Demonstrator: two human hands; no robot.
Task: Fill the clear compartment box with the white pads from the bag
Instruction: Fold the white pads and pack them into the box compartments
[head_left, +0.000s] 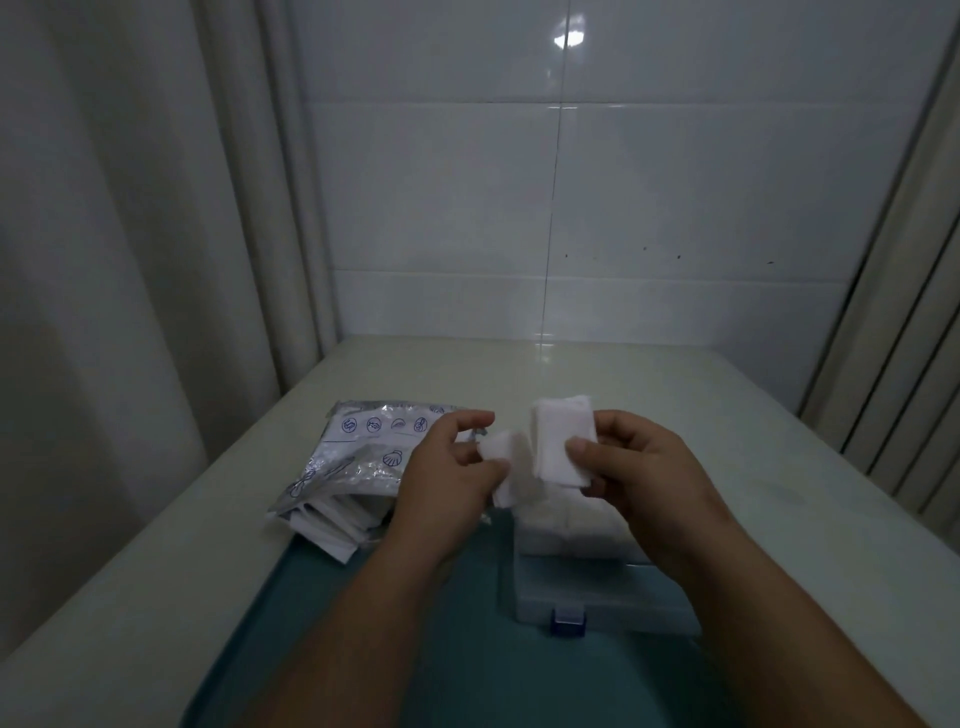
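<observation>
My right grip (644, 467) pinches a stack of white pads (558, 436) at the centre of the frame, thumb across its front face and fingers behind. My left grip (452, 478) holds a smaller pad (506, 467) just left of that stack, thumb and fingers curled round it. The two lots almost touch. Both hang above the clear compartment box (597, 577), which sits lower centre-right on a teal mat (415, 623) with its blue latch (569, 621) towards the bottom edge. The box's upper end looks packed with white already. In this dim light, and with my right wrist in the way, I cannot tell how much room remains nearer the latch. The silver bag (353, 457) lies at centre left on the pale bench (519, 374), with more white showing at its lower end.

As I read it, I am splitting a portion off the stack to fit one compartment. To do that well, I should pinch the stack firmly enough that the soft layers do not fan out, and square the edges of the small portion before lowering it. It should go in flat, edges parallel to the dividers, then be pressed down lightly with straight fingers. The pads look limp and fluffy, so a loose grip could let one fold or snag on a divider.
</observation>
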